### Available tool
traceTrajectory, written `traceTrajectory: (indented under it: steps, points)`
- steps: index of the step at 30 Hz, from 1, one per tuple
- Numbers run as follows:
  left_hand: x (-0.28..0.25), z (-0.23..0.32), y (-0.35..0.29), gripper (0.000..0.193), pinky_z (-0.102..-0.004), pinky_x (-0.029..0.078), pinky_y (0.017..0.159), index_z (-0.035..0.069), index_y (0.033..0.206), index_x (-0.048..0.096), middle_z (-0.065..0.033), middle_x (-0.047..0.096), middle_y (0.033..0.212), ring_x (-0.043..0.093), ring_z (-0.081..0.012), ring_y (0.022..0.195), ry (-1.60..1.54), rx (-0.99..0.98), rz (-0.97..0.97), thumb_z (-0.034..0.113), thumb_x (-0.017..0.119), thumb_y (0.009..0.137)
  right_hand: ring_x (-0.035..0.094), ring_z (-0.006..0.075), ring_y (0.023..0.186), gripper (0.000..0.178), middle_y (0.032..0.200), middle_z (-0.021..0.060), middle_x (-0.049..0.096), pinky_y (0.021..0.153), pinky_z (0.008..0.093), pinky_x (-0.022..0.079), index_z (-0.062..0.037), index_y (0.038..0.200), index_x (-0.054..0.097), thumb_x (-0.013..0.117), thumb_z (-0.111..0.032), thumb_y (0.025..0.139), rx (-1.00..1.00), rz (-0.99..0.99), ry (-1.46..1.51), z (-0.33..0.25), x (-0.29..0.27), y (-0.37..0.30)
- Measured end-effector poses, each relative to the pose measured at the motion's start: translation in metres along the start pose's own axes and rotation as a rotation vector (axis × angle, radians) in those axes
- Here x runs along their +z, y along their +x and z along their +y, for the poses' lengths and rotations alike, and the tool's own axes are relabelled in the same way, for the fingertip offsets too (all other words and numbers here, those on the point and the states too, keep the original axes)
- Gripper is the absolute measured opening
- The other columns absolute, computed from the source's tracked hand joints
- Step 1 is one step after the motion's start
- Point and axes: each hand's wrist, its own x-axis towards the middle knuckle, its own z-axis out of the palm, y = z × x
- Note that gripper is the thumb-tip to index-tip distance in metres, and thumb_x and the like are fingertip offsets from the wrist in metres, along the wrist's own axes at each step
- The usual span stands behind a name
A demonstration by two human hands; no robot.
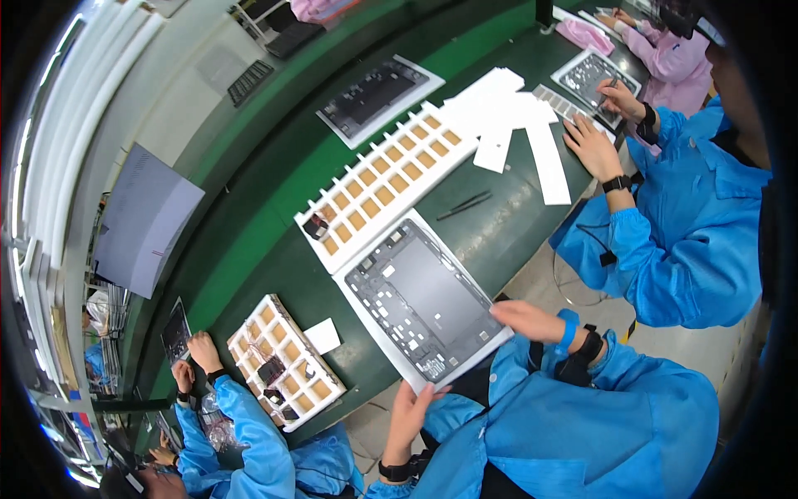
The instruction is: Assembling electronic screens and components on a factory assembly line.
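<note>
A grey device housing [432, 291] with many small white and metal parts lies in a white tray [366, 331] at the table's front edge. My left hand [407, 416] grips the tray's near left corner, thumb on top and the other fingers partly hidden. My right hand [529, 321] is closed on the tray's right corner, fingertips at the housing's edge. Black tweezers [465, 205] lie on the table beyond the tray, apart from both hands.
Behind the tray stands a long white compartment tray [363, 190]. White strips [548, 165] lie to its right. Another housing [378, 96] lies farther back. A smaller compartment box [287, 362] and a white card [322, 336] are at left. Co-workers in blue sit on both sides.
</note>
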Motion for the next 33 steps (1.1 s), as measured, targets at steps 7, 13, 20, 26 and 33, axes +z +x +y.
traceTrajectory:
  steps: [7,13,20,26,33]
  points:
    - [-0.010,0.017,0.012,0.058,-0.0379,0.038,0.113,-0.004,0.148,0.037,-0.0142,0.052,0.144,0.050,-0.0235,0.132,-0.372,0.086,0.003,0.008,0.061,0.097,0.056,0.0077,0.106,0.035,0.117,0.0008,0.066,0.094,0.0269,0.048,0.0033,0.130,0.061,0.054,-0.023,0.108,0.007,-0.200,0.187,-0.042,0.005,-0.024]
    - [-0.051,0.079,0.058,0.033,-0.0316,0.053,0.089,0.000,0.130,0.055,-0.0098,0.068,0.118,0.065,-0.0174,0.102,-0.394,0.341,0.391,0.003,0.062,0.098,0.057,0.0061,0.108,0.034,0.116,0.0011,0.068,0.094,0.0243,0.047,0.0036,0.125,0.062,0.052,-0.025,0.108,0.023,-0.371,0.129,-0.065,0.023,-0.007]
    - [-0.153,0.164,0.137,0.030,-0.0355,0.058,0.084,-0.003,0.126,0.056,-0.0129,0.069,0.113,0.069,-0.0223,0.096,-0.411,0.556,0.427,0.006,0.058,0.097,0.070,0.0204,0.068,0.035,0.080,0.0071,0.074,0.065,0.0326,0.055,-0.0062,0.096,0.070,0.057,-0.038,0.103,-0.355,0.017,-0.313,-0.108,0.015,0.051]
    - [-0.280,0.189,0.233,0.025,-0.0512,0.059,0.085,-0.006,0.119,0.059,-0.0197,0.067,0.114,0.069,-0.0343,0.101,-0.550,0.697,0.617,0.004,0.051,0.097,0.066,0.0312,0.063,0.027,0.062,0.0097,0.063,0.056,0.0455,0.052,-0.0146,0.079,0.071,0.065,-0.036,0.094,-0.677,0.414,-0.918,-0.070,-0.007,0.091]
    - [-0.344,0.166,0.324,0.027,-0.0521,0.055,0.085,0.000,0.114,0.062,-0.0133,0.067,0.109,0.067,-0.0324,0.097,-0.270,0.762,0.964,0.013,0.061,0.091,0.069,0.0271,0.069,0.028,0.068,0.0036,0.068,0.058,0.0426,0.053,-0.0171,0.079,0.069,0.065,-0.041,0.092,-0.594,0.316,-0.827,-0.080,0.000,0.093]
